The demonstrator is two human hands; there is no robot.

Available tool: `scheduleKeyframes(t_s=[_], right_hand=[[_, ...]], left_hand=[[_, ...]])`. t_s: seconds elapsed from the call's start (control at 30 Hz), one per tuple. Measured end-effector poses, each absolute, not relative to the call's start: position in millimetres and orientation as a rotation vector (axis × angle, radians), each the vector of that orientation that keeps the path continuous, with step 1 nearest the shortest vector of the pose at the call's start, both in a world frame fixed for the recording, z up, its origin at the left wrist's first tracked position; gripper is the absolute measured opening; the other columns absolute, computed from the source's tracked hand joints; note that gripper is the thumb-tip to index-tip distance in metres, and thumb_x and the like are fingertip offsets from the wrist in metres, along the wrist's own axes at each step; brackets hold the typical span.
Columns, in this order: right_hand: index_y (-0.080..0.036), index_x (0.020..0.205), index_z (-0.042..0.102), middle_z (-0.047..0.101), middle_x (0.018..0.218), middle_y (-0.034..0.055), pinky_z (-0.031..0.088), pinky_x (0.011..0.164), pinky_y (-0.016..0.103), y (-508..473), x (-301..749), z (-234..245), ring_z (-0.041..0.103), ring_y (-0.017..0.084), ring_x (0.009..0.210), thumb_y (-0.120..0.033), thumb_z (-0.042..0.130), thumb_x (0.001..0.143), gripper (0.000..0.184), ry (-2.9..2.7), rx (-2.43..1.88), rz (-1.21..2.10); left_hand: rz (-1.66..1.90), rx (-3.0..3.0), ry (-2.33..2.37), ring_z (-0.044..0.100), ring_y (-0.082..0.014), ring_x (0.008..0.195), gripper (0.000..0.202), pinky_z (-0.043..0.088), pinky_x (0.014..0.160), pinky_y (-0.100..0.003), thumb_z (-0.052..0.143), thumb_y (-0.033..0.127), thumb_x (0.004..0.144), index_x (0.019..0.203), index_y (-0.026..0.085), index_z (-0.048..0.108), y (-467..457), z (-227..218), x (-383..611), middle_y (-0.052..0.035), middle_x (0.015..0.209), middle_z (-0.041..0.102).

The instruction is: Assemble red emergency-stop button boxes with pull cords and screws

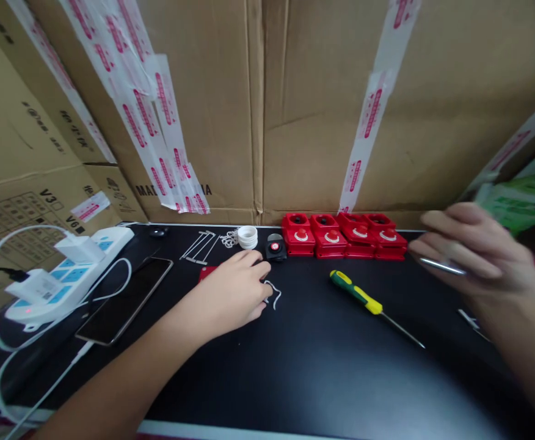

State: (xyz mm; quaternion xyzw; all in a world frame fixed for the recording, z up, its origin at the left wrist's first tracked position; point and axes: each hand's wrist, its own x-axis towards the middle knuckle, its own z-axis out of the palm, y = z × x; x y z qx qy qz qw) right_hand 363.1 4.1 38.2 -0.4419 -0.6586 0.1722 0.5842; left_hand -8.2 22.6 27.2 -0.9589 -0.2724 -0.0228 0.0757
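Observation:
My left hand (233, 293) rests on the black table top (322, 366), fingers curled down over a small red part (206, 272) that shows at its left edge, next to a thin white ring or cord piece (274, 294). My right hand (473, 256) hovers at the right, blurred by motion, fingers closed round a thin shiny metal pin (441, 266). A green and yellow screwdriver (363, 298) lies between the two hands. Behind it a row of red housings (345, 235) stands along the cardboard wall.
A black part with a red button (275, 247), a white ring stack (248, 236) and several metal pins (201, 245) lie at the back. A phone (125, 299) and a white power strip (66, 272) with chargers sit left. Cardboard boxes (258, 104) wall the rear.

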Motion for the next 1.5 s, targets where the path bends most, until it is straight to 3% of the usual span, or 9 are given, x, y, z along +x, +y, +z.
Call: scheduleKeyframes(t_s=[0.1,0.2,0.33,0.5,0.77,1.0,1.13,1.27,1.5], right_hand=[[-0.027,0.077,0.072,0.053,0.057,-0.0068,0.040,0.053,0.035,25,327,48,0.038,0.007,0.041,-0.060,0.070,0.097,0.038,-1.666,-1.034,0.790],[-0.022,0.088,0.080,0.063,0.064,0.0001,0.048,0.065,0.033,44,275,62,0.062,0.016,0.065,-0.053,0.075,0.095,0.032,-1.862,-1.061,0.836],[-0.018,0.095,0.072,0.075,0.081,0.0031,0.051,0.059,0.027,75,190,80,0.065,0.013,0.061,-0.041,0.062,0.105,0.028,-2.091,-1.063,0.719],[-0.010,0.096,0.072,0.078,0.082,0.0092,0.055,0.075,0.030,134,94,69,0.072,0.016,0.073,-0.022,0.057,0.108,0.023,-2.464,-1.064,0.349],[-0.019,0.136,0.065,0.067,0.137,0.0115,0.062,0.096,0.048,167,27,36,0.071,0.026,0.115,-0.037,0.069,0.104,0.037,-3.003,-0.799,0.035],[-0.018,0.134,0.067,0.069,0.134,0.0112,0.062,0.095,0.047,149,28,37,0.071,0.026,0.113,-0.034,0.069,0.103,0.035,-3.101,-0.769,-0.121],[-0.015,0.119,0.075,0.074,0.126,0.0125,0.058,0.091,0.037,140,76,66,0.072,0.025,0.109,0.001,0.057,0.098,0.031,-2.968,-0.778,-0.141],[-0.012,0.114,0.075,0.075,0.118,0.0119,0.054,0.090,0.034,119,157,86,0.071,0.022,0.104,0.000,0.050,0.099,0.031,-2.741,-0.874,-0.102],[-0.017,0.107,0.076,0.077,0.106,0.0086,0.053,0.084,0.034,42,282,44,0.071,0.023,0.094,-0.011,0.050,0.100,0.027,-2.549,-1.157,0.097]], left_hand=[[-0.157,-2.849,-0.717,0.062,-0.0328,0.117,0.007,0.048,0.111,-0.049,0.075,0.024,0.095,0.094,0.019,0.080,17,17,-1,-0.0068,0.104,0.070],[-0.181,-2.872,-0.551,0.064,-0.0309,0.110,0.008,0.051,0.106,-0.046,0.076,0.024,0.095,0.097,0.016,0.076,9,7,8,-0.0064,0.100,0.070],[-0.218,-2.933,-0.488,0.065,-0.0264,0.097,0.012,0.056,0.083,-0.040,0.077,0.024,0.094,0.101,0.017,0.071,1,-1,15,-0.0047,0.101,0.069],[-0.204,-2.951,-0.492,0.065,-0.0267,0.096,0.012,0.057,0.080,-0.041,0.076,0.024,0.095,0.102,0.017,0.070,5,-4,15,-0.0048,0.104,0.070],[-0.251,-2.950,-0.444,0.065,-0.0321,0.123,0.018,0.053,0.109,-0.046,0.071,0.022,0.097,0.113,0.015,0.073,8,-8,15,-0.0108,0.125,0.074],[-0.222,-2.938,-0.436,0.066,-0.0322,0.124,0.022,0.048,0.116,-0.049,0.070,0.025,0.099,0.118,0.015,0.072,8,-10,15,-0.0109,0.124,0.075],[-0.181,-2.949,-0.490,0.067,-0.0286,0.105,0.014,0.058,0.093,-0.042,0.075,0.028,0.096,0.105,0.018,0.072,6,-6,15,-0.0072,0.110,0.072],[-0.198,-2.941,-0.483,0.064,-0.0268,0.097,0.008,0.057,0.080,-0.039,0.071,0.024,0.098,0.104,0.019,0.070,5,0,15,-0.0053,0.104,0.069],[-0.278,-2.816,-0.851,0.061,-0.0319,0.123,0.030,0.055,0.104,-0.046,0.075,0.033,0.098,0.123,0.018,0.069,16,40,-14,-0.0121,0.133,0.065]])
